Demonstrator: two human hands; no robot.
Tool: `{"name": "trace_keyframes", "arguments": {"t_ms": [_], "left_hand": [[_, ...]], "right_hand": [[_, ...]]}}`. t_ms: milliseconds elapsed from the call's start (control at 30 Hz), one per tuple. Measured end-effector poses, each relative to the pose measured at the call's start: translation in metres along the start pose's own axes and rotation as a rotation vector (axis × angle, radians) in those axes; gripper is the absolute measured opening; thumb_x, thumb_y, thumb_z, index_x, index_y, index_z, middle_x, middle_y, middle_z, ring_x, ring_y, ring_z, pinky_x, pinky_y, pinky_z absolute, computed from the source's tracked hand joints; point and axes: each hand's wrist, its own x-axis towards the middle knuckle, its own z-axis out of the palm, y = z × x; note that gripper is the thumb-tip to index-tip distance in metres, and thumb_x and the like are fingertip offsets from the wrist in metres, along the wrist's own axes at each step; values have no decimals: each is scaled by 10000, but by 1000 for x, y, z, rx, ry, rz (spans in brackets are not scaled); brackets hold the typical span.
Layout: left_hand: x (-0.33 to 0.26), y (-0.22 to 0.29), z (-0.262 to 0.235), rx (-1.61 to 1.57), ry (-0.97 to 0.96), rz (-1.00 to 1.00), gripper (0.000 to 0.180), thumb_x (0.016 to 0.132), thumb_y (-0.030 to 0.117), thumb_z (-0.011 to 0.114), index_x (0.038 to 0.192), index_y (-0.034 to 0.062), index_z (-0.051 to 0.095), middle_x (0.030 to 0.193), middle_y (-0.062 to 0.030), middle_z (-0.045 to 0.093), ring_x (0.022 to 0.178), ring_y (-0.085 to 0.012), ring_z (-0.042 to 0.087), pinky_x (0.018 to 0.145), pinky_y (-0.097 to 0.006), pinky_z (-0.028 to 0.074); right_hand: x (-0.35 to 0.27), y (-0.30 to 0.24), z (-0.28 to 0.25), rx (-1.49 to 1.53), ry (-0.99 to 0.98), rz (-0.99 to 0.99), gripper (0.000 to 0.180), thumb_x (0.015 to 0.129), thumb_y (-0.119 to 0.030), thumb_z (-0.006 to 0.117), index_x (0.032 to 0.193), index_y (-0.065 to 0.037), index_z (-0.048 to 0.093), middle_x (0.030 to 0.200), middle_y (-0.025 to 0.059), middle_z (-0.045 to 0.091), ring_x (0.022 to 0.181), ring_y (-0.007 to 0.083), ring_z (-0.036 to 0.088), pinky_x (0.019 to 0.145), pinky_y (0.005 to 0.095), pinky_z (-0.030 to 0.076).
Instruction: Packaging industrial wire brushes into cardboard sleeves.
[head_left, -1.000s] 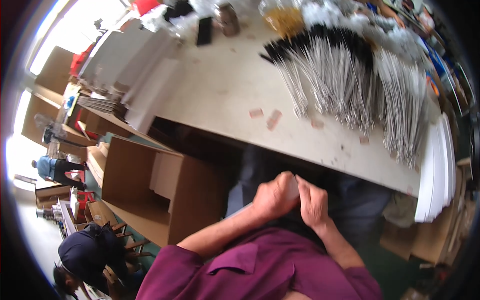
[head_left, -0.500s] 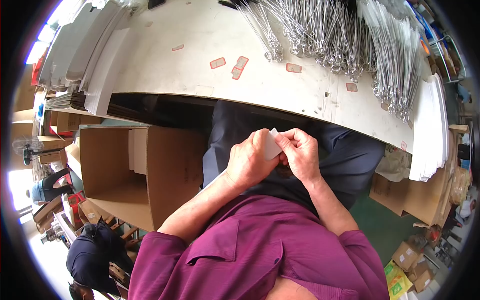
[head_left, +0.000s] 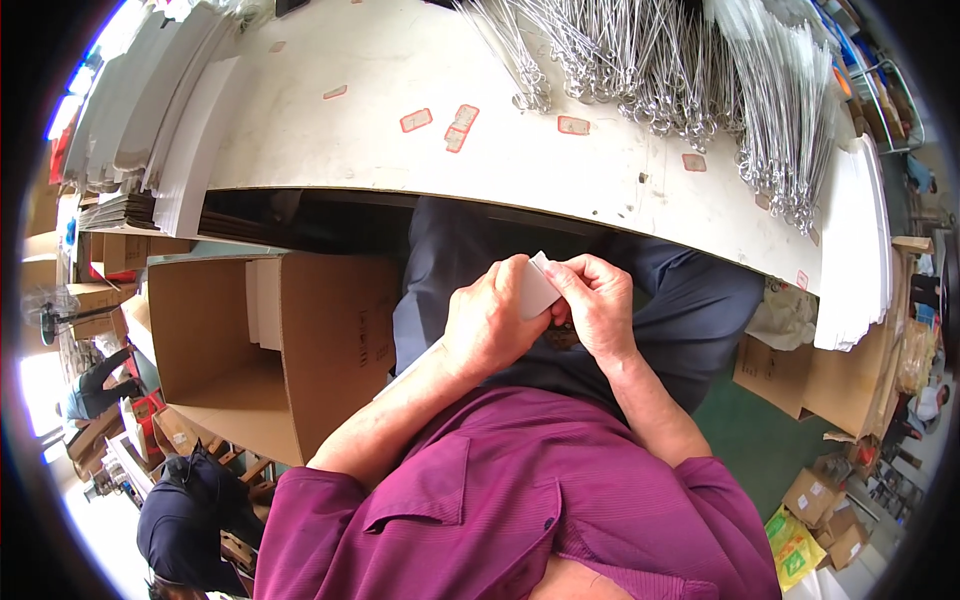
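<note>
Above my lap, I hold a long, narrow white box (head_left: 538,291) by its end. My left hand (head_left: 490,318) is wrapped round it, and its far part runs back under my left forearm, mostly hidden. At the end of the box, my right hand (head_left: 598,300) pinches a corner between thumb and curled fingers. Whether that corner is a loose flap, I cannot tell. Both hands are just in front of the near edge of the white table (head_left: 300,140).
Metal skewers with ring ends (head_left: 690,75) lie bunched at the table's back right. White cartons are stacked at left (head_left: 140,95) and right (head_left: 858,245). A large open cardboard box (head_left: 335,345) stands left of my legs, white boxes inside. A person (head_left: 195,510) bends at lower left.
The view has shifted slightly, so the table and boxes sit a little left and higher. My hands keep their hold on the white box, with slightly more of its end showing.
</note>
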Motion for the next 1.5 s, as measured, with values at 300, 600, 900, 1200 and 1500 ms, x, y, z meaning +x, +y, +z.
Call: {"name": "trace_keyframes", "arguments": {"t_ms": [300,600,900,1200,1500], "left_hand": [[0,2,1,7,-40,-5,565,757,225,843,1215,9,593,1069,-195,708,897,-368,733,741,-438,607],[4,-4,-2,-78,-57,-50,507,789,219,785,1193,6,564,1038,-204,701,882,-400,724,758,-477,597],[5,-9,-7,-104,13,-28,415,798,176,751,1133,10,571,987,-201,701,844,-398,722,710,-470,595],[-4,-6,-6,-147,-50,-23,547,796,245,795,1241,16,572,1014,-234,704,911,-405,716,750,-474,589],[-17,-54,-134,-318,-233,-248,307,858,131,791,1110,-11,688,978,-104,702,909,-142,654,811,-322,545]], "right_hand": [[-8,5,8,-339,133,-316,165,972,-120,723,897,27,719,709,-10,673,638,37,556,567,238,455],[-14,21,4,-412,0,-466,361,924,-142,770,1251,-5,702,867,120,711,680,143,635,630,296,519],[-13,13,17,-498,-5,-607,429,861,-54,770,1274,14,681,899,112,700,769,246,614,733,353,525],[-10,20,14,-267,22,-339,270,971,-39,658,1228,32,699,1013,81,756,861,89,664,766,248,546],[22,-39,10,-571,-41,-732,239,970,-73,677,1188,22,697,963,97,736,697,121,589,651,271,505]]}}
